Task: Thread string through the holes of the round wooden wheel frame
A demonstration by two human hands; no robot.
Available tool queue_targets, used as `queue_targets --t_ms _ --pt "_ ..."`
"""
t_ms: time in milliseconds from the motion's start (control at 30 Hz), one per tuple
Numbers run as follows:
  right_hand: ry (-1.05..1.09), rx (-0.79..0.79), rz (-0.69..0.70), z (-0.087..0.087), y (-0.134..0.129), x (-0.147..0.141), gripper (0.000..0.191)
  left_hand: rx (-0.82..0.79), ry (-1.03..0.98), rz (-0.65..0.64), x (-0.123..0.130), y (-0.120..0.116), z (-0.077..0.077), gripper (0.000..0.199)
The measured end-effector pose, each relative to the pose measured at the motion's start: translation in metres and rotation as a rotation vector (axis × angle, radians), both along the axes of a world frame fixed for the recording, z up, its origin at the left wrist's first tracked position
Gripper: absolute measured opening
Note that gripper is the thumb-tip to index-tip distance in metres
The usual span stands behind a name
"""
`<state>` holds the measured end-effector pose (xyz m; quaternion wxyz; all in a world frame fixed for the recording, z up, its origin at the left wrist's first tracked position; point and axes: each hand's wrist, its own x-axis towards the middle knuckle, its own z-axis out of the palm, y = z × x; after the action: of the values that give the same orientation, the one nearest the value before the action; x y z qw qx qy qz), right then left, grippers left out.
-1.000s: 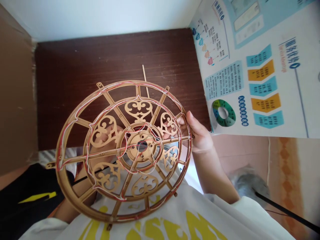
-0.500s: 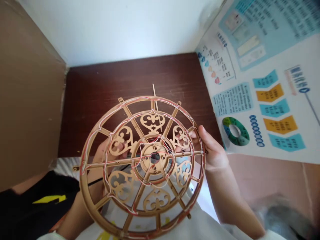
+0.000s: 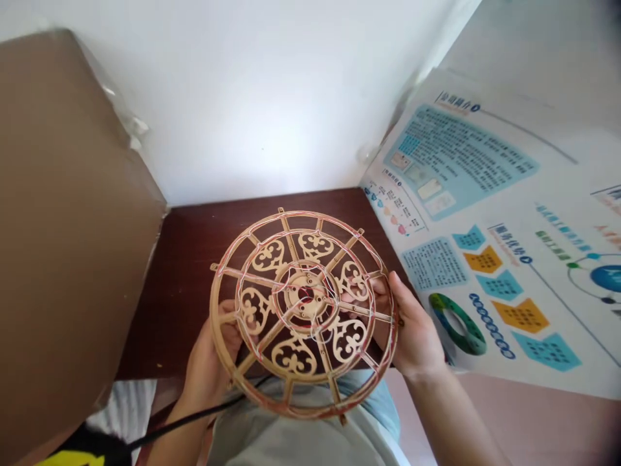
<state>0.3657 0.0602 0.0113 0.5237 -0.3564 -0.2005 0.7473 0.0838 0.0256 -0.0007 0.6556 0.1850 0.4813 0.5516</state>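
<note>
The left hand (image 3: 209, 362) and right hand (image 3: 414, 333) are gripping a round, thread-wound fretwork wheel (image 3: 295, 291) by its rim, fingers (image 3: 400, 288) closed on it, holding it over the dark wooden worktop (image 3: 194, 272).

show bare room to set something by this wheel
Dark wooden tabletop shows bare between the cardboard sheet and the fretwork wheel, plus a thin strip behind it. Crowded at its rim, between the left hand and right hand.

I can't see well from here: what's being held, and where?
A round, gold-coloured openwork wheel frame, held at its outer rim by the left hand and the right hand.
</note>
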Motion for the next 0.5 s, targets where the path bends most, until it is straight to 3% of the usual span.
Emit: queue_targets --t_ms 133,333,500 --pt "-0.040 0.032 -0.098 -0.010 0.003 -0.005 0.044 0.006 -0.067 0.010 0.008 0.003 0.000 0.061" --pt "-0.073 0.045 0.024 -0.014 -0.007 -0.010 0.050 0.051 -0.078 -0.008 0.011 0.007 -0.005 0.059" --pt "-0.122 0.033 0.034 -0.016 -0.012 -0.014 0.054 0.032 -0.056 -0.019 0.007 0.008 -0.011 0.067"
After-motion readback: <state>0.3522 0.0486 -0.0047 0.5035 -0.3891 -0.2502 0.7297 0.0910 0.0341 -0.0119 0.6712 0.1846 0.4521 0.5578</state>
